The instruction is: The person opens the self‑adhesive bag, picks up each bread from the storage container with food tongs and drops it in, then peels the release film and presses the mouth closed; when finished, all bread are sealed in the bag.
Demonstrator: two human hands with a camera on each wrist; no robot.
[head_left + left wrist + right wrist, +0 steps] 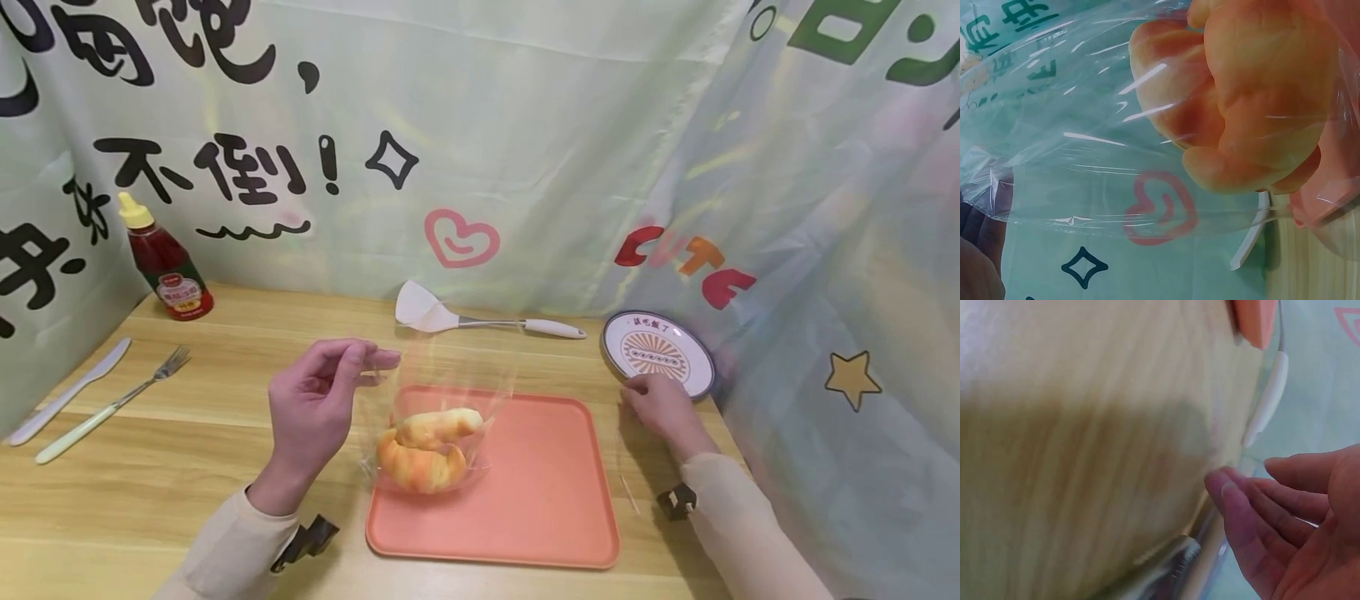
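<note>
My left hand (315,400) pinches the top edge of a clear plastic bag (465,367), held up over the left part of an orange-pink tray (540,492). Inside the bag are two golden bread rolls, a curved croissant (420,467) and a paler one (438,425). The left wrist view shows the croissant (1266,94) close up through the shiny film. My right hand (663,408) is by the near edge of a round printed plate (693,367). Its fingers are loosely bent, with nothing visible between thumb and fingertips (1216,484) in the right wrist view.
A thin pale strip (628,475) lies right of the tray. Behind the tray is a white spatula (420,307). At left are a ketchup bottle (176,279), a knife (71,392) and a fork (112,408). Printed cloth (525,125) walls the table's back and sides.
</note>
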